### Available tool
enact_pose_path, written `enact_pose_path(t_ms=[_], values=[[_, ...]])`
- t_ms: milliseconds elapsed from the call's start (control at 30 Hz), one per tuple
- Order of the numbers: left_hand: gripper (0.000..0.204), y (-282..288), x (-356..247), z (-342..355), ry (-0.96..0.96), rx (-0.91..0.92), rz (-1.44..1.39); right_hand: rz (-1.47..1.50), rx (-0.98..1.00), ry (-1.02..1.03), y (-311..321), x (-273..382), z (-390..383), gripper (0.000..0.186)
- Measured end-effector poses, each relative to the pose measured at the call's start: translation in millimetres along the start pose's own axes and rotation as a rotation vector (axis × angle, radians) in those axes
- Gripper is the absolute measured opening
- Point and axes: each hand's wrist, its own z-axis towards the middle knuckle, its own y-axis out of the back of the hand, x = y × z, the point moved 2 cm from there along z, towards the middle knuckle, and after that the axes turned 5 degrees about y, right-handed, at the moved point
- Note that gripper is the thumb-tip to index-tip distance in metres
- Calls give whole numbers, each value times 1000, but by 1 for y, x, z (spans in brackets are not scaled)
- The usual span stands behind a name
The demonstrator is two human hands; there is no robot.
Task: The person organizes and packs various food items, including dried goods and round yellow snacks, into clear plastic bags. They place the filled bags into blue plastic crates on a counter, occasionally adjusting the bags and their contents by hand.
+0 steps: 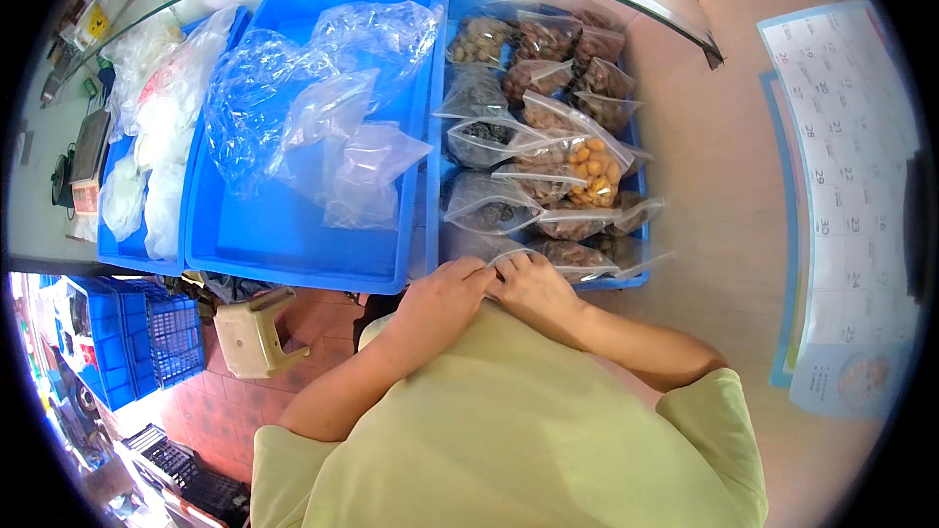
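At the near edge of the right-hand blue tray (641,279), my left hand (445,295) and my right hand (536,293) meet, fingers closed on the rim of a clear zip bag (476,245). What this bag contains is hard to make out. Beyond my hands the tray is filled with more zip bags: a bag of yellow-orange nut-like pieces (595,172), bags of dark brown dried food (544,37), a bag of pale round pieces (479,40) and bags of blackish pieces (478,142). Several have their tops standing up. My fingertips are partly hidden by the knuckles.
Left of it, a blue tray (293,254) holds loose clear plastic bags (367,171). Farther left, a narrower blue tray (137,252) holds white plastic bags (176,108). A calendar (831,176) hangs on the right. A beige stool (252,337) and blue crates (122,337) stand below left.
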Motion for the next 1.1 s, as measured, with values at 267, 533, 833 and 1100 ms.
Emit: enact_pose_path(t_ms=[267,533,833,1100], values=[[15,1,0,2,11,-11,-35,7,-38,-75,-5,1,-2,26],[17,4,4,5,18,97,-92,197,-15,58,-3,-13,-9,30],[24,58,46,106,77,-287,-58,534,-605,-183,87,-74,8,33],[32,32,75,151,239,-147,-79,476,-584,-254,54,-135,80,33]])
